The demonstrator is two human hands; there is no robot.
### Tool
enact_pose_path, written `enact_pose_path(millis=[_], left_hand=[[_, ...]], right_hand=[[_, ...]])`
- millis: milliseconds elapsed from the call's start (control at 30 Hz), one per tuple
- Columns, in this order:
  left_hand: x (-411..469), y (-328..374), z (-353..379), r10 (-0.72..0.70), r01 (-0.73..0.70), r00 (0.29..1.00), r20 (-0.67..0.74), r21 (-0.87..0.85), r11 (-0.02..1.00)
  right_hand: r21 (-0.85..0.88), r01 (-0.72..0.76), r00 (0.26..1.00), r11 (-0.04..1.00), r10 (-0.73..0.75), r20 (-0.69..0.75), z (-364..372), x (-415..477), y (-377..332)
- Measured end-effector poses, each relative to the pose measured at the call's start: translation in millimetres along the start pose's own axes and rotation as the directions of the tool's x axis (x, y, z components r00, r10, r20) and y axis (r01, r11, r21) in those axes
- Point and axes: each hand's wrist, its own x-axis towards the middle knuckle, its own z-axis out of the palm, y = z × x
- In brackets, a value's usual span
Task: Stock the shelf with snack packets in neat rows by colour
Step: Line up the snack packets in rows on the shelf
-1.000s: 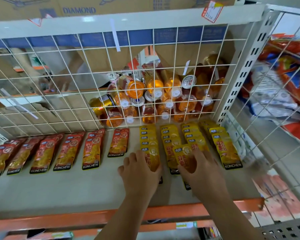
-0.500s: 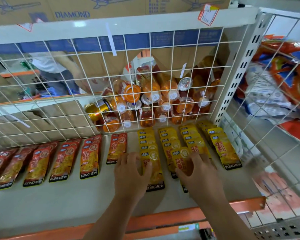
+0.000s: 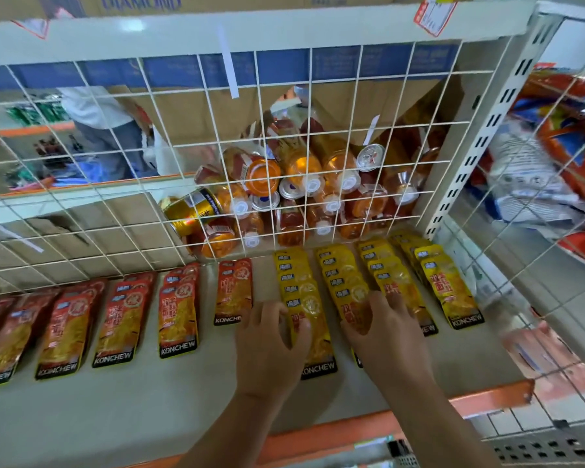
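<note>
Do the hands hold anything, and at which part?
Nothing is lifted. The left hand touches a yellow packet at its left edge, whether pinching cannot be told; the right hand presses the next row.
</note>
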Motion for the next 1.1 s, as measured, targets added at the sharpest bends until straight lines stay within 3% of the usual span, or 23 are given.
enact_pose_path(millis=[700, 1100], left_hand=[[0.0, 3.4, -2.5, -0.017, 0.017, 1.000, 0.000, -0.037, 0.999], [-14.5, 22.9, -17.9, 0.021, -0.021, 1.000, 0.001, 0.041, 0.999]], right_hand=[[0.037, -0.027, 1.000, 0.999, 0.027, -0.004, -7.9, -4.0, 5.9], [0.076, 0.122, 0.992, 0.990, -0.119, -0.039, -38.0, -7.5, 10.8]])
